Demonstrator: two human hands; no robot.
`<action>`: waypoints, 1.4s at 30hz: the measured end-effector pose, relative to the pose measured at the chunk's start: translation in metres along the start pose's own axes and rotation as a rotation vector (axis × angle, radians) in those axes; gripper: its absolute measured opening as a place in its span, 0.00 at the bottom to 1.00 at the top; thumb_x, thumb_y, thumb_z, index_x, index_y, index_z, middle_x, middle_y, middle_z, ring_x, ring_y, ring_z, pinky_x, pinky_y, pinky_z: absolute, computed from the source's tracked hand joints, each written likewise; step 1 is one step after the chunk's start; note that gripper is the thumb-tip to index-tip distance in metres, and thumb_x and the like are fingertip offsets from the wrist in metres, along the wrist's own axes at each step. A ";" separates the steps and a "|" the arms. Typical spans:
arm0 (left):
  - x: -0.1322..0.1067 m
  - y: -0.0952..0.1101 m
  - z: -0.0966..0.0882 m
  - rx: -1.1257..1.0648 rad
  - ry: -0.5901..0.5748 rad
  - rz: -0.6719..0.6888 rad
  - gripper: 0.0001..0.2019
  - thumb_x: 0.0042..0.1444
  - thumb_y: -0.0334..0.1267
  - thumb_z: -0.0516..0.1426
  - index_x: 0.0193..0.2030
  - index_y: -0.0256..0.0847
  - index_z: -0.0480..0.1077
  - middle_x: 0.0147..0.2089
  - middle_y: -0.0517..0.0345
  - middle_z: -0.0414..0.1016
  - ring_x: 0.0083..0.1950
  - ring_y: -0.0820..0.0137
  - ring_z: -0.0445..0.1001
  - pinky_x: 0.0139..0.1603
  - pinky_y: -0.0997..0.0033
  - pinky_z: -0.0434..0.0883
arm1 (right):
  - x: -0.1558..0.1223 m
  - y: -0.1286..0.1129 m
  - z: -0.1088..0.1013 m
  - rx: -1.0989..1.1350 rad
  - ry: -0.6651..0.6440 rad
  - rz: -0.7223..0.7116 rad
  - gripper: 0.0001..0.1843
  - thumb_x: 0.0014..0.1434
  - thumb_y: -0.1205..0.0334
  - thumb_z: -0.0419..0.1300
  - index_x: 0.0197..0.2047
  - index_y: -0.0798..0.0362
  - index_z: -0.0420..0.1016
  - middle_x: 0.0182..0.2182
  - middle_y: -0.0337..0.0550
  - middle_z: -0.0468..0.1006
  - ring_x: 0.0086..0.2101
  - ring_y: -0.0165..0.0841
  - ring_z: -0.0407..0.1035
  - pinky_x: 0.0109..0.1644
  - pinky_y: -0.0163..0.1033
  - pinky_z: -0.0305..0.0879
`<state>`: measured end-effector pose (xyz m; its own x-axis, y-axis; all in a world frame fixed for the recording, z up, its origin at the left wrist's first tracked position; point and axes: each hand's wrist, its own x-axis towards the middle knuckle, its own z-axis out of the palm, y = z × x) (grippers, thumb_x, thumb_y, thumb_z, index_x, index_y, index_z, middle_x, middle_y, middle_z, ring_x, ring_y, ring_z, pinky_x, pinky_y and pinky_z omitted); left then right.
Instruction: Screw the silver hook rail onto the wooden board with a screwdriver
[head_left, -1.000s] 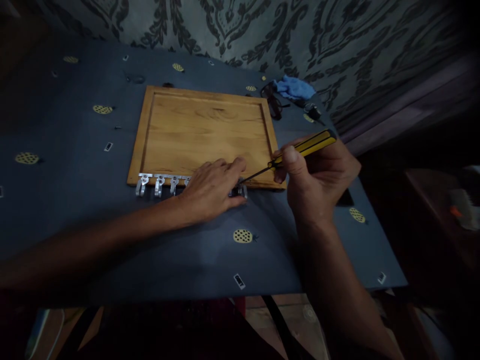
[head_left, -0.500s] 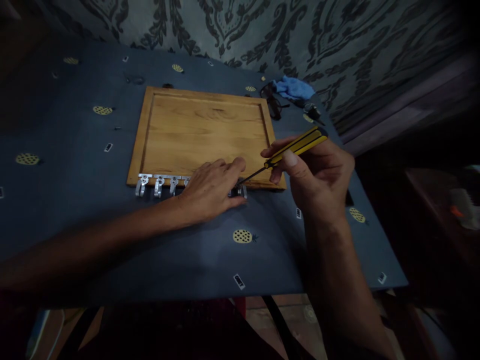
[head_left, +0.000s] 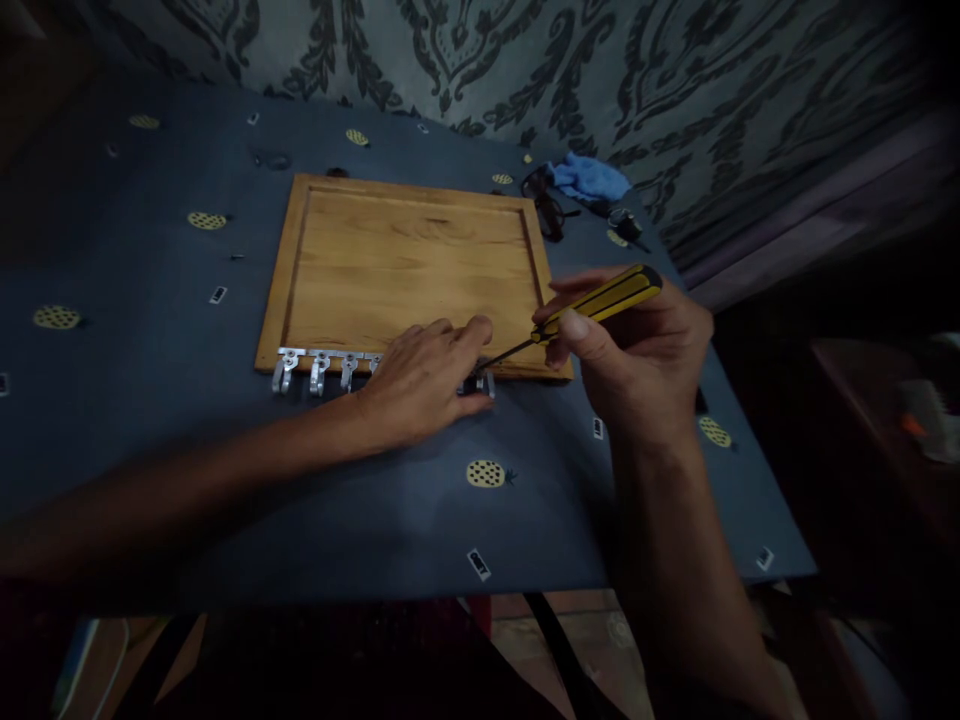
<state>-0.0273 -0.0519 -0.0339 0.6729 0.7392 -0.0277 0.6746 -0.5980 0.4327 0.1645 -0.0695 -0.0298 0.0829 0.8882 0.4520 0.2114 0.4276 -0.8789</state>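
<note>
A framed wooden board (head_left: 420, 255) lies on the cloth-covered table. Along its near edge runs a metal hook rail (head_left: 319, 370) with several silver hooks, its right part mostly covered by my left hand (head_left: 420, 385). That hand grips the rail against the board, thumb in front and fingers over the wood. In my right hand (head_left: 637, 350) is a yellow-and-black screwdriver (head_left: 611, 300), its handle held between thumb and fingers. The shaft slants down to the left, and its tip meets the rail's right end beside my left fingers. Any screw head there is too small to make out.
Behind the board's right corner lie dark-framed glasses (head_left: 551, 215), a blue cloth (head_left: 589, 178) and keys (head_left: 626, 225). A small screw (head_left: 237, 257) rests left of the board. The blue tablecloth (head_left: 375, 520) ends at the table's front edge. A patterned wall covering (head_left: 450, 60) rises behind.
The screwdriver handle has turned a little and dropped slightly with my right hand, whose fingers have shifted on it. My left hand and the board stay in place.
</note>
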 end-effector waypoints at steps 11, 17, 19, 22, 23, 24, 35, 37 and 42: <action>-0.001 0.001 -0.001 -0.010 -0.016 -0.018 0.24 0.63 0.42 0.65 0.59 0.38 0.62 0.54 0.46 0.77 0.57 0.54 0.75 0.55 0.57 0.70 | -0.002 -0.005 0.007 0.017 0.011 -0.031 0.12 0.51 0.50 0.77 0.30 0.45 0.82 0.27 0.34 0.80 0.17 0.25 0.66 0.17 0.35 0.64; -0.001 0.001 -0.001 -0.016 -0.019 -0.015 0.24 0.63 0.42 0.65 0.59 0.38 0.62 0.54 0.47 0.77 0.57 0.54 0.75 0.55 0.57 0.70 | -0.005 -0.004 0.017 -0.017 0.209 -0.156 0.12 0.55 0.52 0.75 0.29 0.46 0.79 0.24 0.34 0.76 0.18 0.25 0.65 0.17 0.35 0.61; -0.001 0.000 0.000 -0.021 -0.017 -0.010 0.23 0.63 0.43 0.65 0.59 0.38 0.62 0.55 0.47 0.77 0.57 0.54 0.75 0.55 0.57 0.70 | -0.005 -0.002 0.016 -0.011 0.272 -0.212 0.12 0.58 0.51 0.74 0.31 0.46 0.79 0.25 0.34 0.77 0.18 0.25 0.65 0.17 0.35 0.60; -0.001 -0.001 0.001 -0.016 -0.007 -0.010 0.24 0.63 0.43 0.65 0.59 0.38 0.62 0.55 0.48 0.77 0.57 0.55 0.75 0.56 0.57 0.70 | -0.004 0.001 0.015 -0.061 0.262 -0.244 0.14 0.59 0.49 0.72 0.30 0.47 0.77 0.24 0.33 0.76 0.16 0.25 0.63 0.16 0.35 0.58; -0.001 -0.001 0.002 -0.013 -0.006 -0.012 0.24 0.63 0.43 0.65 0.59 0.38 0.62 0.55 0.47 0.77 0.57 0.55 0.75 0.56 0.57 0.70 | -0.004 0.002 0.015 -0.083 0.246 -0.246 0.15 0.59 0.48 0.72 0.30 0.47 0.76 0.22 0.32 0.74 0.16 0.25 0.62 0.16 0.34 0.57; 0.000 -0.001 0.002 -0.011 -0.006 -0.013 0.24 0.63 0.43 0.65 0.59 0.38 0.62 0.55 0.47 0.77 0.57 0.55 0.75 0.55 0.57 0.70 | -0.003 0.002 0.015 -0.101 0.229 -0.237 0.16 0.59 0.48 0.72 0.29 0.47 0.75 0.21 0.32 0.72 0.16 0.25 0.62 0.16 0.34 0.57; 0.000 0.000 0.001 -0.016 -0.011 -0.007 0.24 0.63 0.43 0.65 0.60 0.38 0.62 0.55 0.47 0.77 0.57 0.55 0.75 0.56 0.56 0.71 | -0.006 -0.001 0.016 -0.094 0.188 -0.147 0.17 0.59 0.46 0.72 0.29 0.46 0.74 0.22 0.31 0.71 0.16 0.26 0.63 0.16 0.35 0.60; 0.000 -0.001 0.001 -0.013 -0.006 -0.003 0.25 0.63 0.43 0.65 0.60 0.38 0.61 0.55 0.47 0.77 0.58 0.54 0.75 0.56 0.55 0.71 | -0.005 -0.001 0.016 -0.097 0.185 -0.134 0.17 0.58 0.45 0.72 0.29 0.46 0.74 0.23 0.32 0.72 0.17 0.26 0.64 0.16 0.35 0.60; 0.000 0.000 0.001 -0.012 -0.015 -0.015 0.25 0.63 0.44 0.65 0.61 0.38 0.62 0.55 0.47 0.77 0.58 0.53 0.75 0.56 0.55 0.71 | -0.006 0.000 0.017 -0.074 0.167 -0.129 0.16 0.58 0.46 0.73 0.29 0.46 0.76 0.24 0.34 0.73 0.18 0.26 0.63 0.17 0.35 0.61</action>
<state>-0.0267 -0.0521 -0.0348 0.6675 0.7431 -0.0473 0.6808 -0.5832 0.4431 0.1472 -0.0722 -0.0350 0.2095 0.7840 0.5844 0.3009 0.5170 -0.8014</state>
